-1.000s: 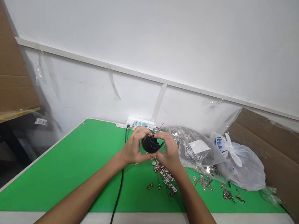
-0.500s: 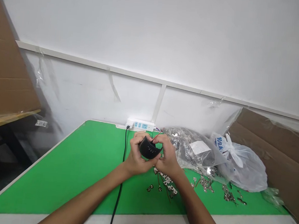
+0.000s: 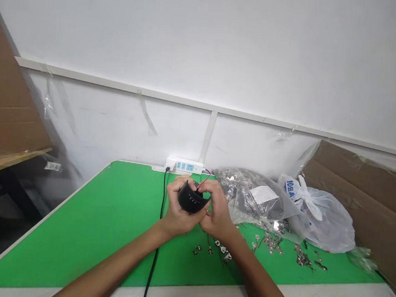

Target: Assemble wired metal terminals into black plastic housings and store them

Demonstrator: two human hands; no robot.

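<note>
A black cord (image 3: 161,209) runs down the green bench (image 3: 73,253). The left hand (image 3: 180,209) and right hand (image 3: 219,209) grip a round black case (image 3: 189,199) tight, up above the bench. A thin red wire (image 3: 205,180) pokes up by it. Small metal clips (image 3: 222,249) lie under the right hand. Further right sit a clear bag of metal bits (image 3: 256,196) and a white plastic bag (image 3: 322,222).

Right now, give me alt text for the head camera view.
The left hand and right hand hold a curved black plastic housing with a red wire over a green work mat. Loose metal terminals and a clear bag of metal parts lie nearby.
</note>
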